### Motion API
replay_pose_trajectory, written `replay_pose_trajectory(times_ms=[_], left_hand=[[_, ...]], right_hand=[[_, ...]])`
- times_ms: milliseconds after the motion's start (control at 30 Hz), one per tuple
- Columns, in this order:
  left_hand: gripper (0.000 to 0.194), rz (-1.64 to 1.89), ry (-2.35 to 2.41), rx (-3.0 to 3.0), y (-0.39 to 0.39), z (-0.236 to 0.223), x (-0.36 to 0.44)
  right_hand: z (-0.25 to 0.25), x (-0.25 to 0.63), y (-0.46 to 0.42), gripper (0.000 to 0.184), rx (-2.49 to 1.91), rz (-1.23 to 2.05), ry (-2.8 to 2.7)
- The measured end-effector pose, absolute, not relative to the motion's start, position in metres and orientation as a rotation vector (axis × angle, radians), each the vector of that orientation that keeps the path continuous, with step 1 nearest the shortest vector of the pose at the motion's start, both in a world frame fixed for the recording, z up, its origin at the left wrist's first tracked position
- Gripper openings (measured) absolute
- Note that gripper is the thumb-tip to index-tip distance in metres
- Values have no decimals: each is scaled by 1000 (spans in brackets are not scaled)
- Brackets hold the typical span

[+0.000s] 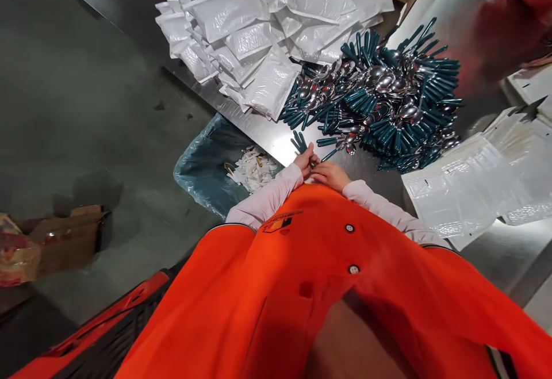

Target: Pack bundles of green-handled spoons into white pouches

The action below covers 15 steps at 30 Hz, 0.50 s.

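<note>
2 hands meet close to the person's chest, at the near edge of a steel table [276, 137]. The left hand [305, 162] is clenched around a small bundle of spoons [298, 142], whose green handles stick up out of the fist toward the far side. The right hand [331, 175] lies just beside it, fingers curled in toward the left hand and touching it at the bundle's lower end; whether the right fingers grip anything cannot be told. Both arms wear pale pink sleeves under an orange vest [328, 287], which fills the near part of the view and hides the table edge below the hands.

Just beyond the hands, a few loose spoons lie on the steel, and behind them spreads a large heap of spoons [388, 97] with green handles and shiny bowls, pointing every way. Left of the heap and farther off sits a stack of white padded envelopes [241, 34]. More envelopes [470, 189] lie flat on the right, near the person's right elbow. At the far right, a blurred red sleeve [509, 22] of another person reaches over the table.

Left of the table, on the grey floor, stands a bin [207, 166] lined with a bluish bag and holding white paper scraps. A cardboard box [69, 241] sits at the far left.
</note>
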<state>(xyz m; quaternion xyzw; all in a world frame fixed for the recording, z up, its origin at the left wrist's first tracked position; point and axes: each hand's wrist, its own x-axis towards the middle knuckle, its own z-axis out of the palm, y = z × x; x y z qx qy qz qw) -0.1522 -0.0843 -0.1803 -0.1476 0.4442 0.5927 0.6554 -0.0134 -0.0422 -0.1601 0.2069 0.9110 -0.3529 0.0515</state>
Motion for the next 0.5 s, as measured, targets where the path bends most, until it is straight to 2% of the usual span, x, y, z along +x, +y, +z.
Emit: replay_pose_trajectory(times_ms=[100,233,300,500], left_hand=[[69,1402,968,-375,-90,-179,-164],[70,1423,995,-397,-96,-179,-177],[71,1435,1004,-410,-99,-178,-180],[71,1438,993,-463,-111,-182,-184]], right_hand=[[-158,-19,-13,32,526,-990,2768],[-164,-31,34,47,800,-544,2747],[-168,-38,50,50,810,-425,2688],[-170,-53,63,25,674,-456,2502]])
